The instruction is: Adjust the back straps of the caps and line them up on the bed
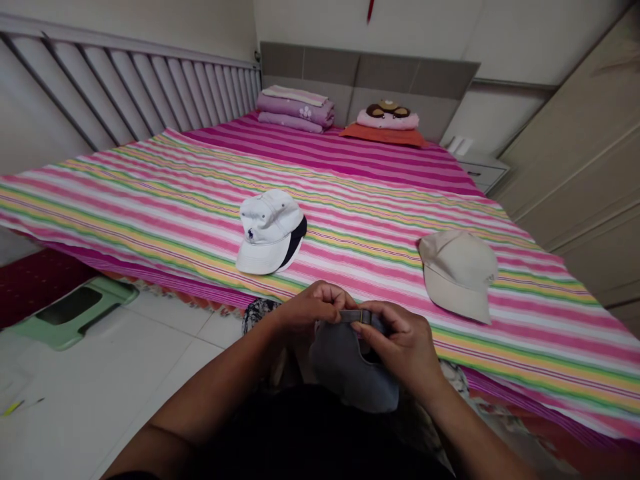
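three caps in all — the left hand (313,308) and right hand (397,350) both grip the back strap (356,317) of a grey baseball cap (350,373), held just off the bed's near edge — a white cap (270,232) lies far left, a beige cap (457,275) right, both on the striped bedsheet (150,200).

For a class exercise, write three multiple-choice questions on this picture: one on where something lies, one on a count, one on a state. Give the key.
1. Where does the white cap lie?
A) On the striped bed sheet
B) On the floor tiles
C) On the pillows

2. How many caps are in view?
A) One
B) Two
C) Three

3. What state is the grey cap in?
A) Lying on the bed
B) Held up in both hands
C) Hanging on the wall

Key:
1. A, it rests on the stripes.
2. C, the white, the grey and the beige cap.
3. B, the left hand and right hand pinch its strap.
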